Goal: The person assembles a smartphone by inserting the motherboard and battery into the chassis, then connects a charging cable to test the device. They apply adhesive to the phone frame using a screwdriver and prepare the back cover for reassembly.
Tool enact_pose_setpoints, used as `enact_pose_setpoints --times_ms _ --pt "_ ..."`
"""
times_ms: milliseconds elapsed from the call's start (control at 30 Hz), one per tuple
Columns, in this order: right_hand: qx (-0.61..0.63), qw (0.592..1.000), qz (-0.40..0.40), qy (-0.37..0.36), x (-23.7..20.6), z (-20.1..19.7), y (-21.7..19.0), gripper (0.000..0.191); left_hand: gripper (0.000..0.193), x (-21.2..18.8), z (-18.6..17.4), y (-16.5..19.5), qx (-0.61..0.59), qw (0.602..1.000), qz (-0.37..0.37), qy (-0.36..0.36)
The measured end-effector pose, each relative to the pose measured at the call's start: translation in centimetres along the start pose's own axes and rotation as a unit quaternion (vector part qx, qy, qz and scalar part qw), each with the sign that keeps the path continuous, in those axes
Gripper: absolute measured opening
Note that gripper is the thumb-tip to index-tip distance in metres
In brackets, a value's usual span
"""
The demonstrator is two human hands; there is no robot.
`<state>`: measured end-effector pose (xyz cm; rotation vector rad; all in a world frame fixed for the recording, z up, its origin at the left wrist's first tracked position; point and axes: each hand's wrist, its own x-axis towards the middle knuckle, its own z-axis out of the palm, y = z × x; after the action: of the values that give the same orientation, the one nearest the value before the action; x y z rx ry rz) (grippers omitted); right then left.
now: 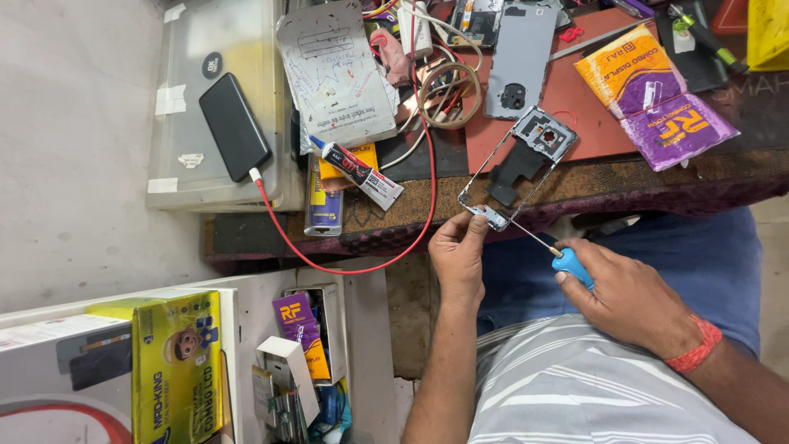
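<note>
My left hand (459, 251) pinches the lower corner of a grey phone middle frame (519, 163) that lies tilted at the front edge of the workbench. In my right hand (629, 298) is a screwdriver with a blue handle (573, 267). Its thin metal shaft points up and left, and the tip meets the frame's lower corner beside my left fingers. A grey phone back cover (520, 59) lies just beyond the frame on a red mat.
A black phone (234, 125) lies on a grey box at left, plugged into a red cable (427, 177). A glue tube (359, 173), a coiled cable (448, 94), a marked metal plate (333, 74) and a purple-and-orange packet (653, 94) crowd the bench. Boxes stand on the floor at lower left.
</note>
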<state>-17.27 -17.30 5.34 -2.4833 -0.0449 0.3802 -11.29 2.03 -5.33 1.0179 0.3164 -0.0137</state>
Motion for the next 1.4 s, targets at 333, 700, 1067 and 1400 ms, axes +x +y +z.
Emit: enact_pose_setpoints --times_ms 333,700,1067,1400 --pt "0.021 0.999 0.025 0.032 -0.4 -0.2 2.0 0.042 0.022 -0.1 0.4 -0.2 0.006 1.000 0.018 0.015" --pt "0.011 0.998 0.052 0.018 -0.7 -0.6 1.7 0.040 0.023 -0.4 0.5 -0.1 0.056 0.997 0.051 0.003" --pt "0.001 0.998 0.042 0.037 -0.2 -0.7 1.8 0.043 0.023 -0.3 0.7 0.4 0.043 0.998 0.035 0.013" --pt "0.017 0.999 0.018 0.020 0.8 -0.4 1.4 0.041 0.024 -0.5 0.9 0.4 0.034 0.999 0.040 0.000"
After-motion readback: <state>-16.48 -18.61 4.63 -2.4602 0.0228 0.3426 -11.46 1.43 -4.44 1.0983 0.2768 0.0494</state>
